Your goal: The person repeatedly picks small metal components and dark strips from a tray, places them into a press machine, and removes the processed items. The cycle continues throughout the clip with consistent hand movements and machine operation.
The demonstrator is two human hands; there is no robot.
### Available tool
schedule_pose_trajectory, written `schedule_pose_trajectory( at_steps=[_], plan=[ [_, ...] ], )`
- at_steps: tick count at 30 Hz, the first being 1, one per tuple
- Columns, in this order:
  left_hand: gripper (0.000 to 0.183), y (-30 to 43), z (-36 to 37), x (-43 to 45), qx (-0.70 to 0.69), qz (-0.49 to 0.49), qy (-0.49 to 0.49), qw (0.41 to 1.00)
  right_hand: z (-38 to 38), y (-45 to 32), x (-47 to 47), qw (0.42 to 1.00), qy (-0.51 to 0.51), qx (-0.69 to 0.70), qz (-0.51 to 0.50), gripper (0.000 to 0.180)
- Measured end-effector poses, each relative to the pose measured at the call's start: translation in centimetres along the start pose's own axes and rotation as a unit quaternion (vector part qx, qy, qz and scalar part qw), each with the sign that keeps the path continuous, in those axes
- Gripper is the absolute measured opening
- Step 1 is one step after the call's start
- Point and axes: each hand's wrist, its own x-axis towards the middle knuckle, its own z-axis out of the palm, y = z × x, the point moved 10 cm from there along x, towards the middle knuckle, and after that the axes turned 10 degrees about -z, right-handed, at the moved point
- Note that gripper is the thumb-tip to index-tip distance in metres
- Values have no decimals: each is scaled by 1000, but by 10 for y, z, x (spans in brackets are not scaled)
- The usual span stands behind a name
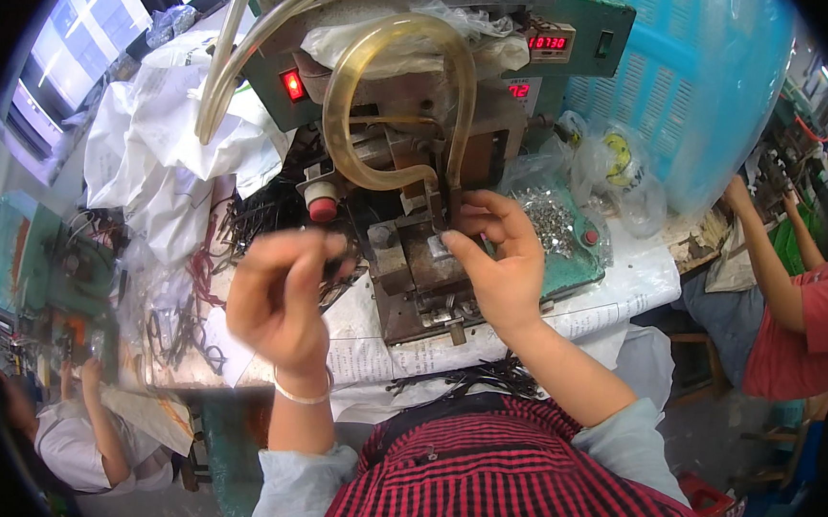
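In front of me stands a bench machine that looks like a spot welder, with a metal jig block (414, 255) at its base. Over the block, a thick clear yellowed hose (338, 109) loops down to the metal tip holders. My right hand (507, 258) is at the right of these holders, its thumb and forefinger close to a small metal block (440, 248). Whether they pinch a small part is hidden. My left hand (281, 300) is raised left of the jig, blurred, its fingers bent below a red push button (322, 209). Anything in them is too blurred to tell.
Small shiny metal parts (550, 221) lie heaped on plastic to the right. Black slender pieces (244, 218) are piled at left, more (477, 378) at my lap. A blue plastic crate (641, 94) stands at right. Co-workers sit on both sides, one in a red shirt (798, 328).
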Motion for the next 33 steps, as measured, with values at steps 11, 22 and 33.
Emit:
schedule_pose_trajectory(
  at_steps=[11,22,33],
  plan=[
    [18,7,97,-69,313,296,-206,879,-78,4,-6,937,-89,-336,-17,29],
    [28,-22,99,-79,296,309,-190,883,-152,52,-24,900,-104,-423,18,22],
    [30,-17,65,-97,247,130,-145,949,-111,49,-31,809,-113,-570,-89,8]
  ],
)
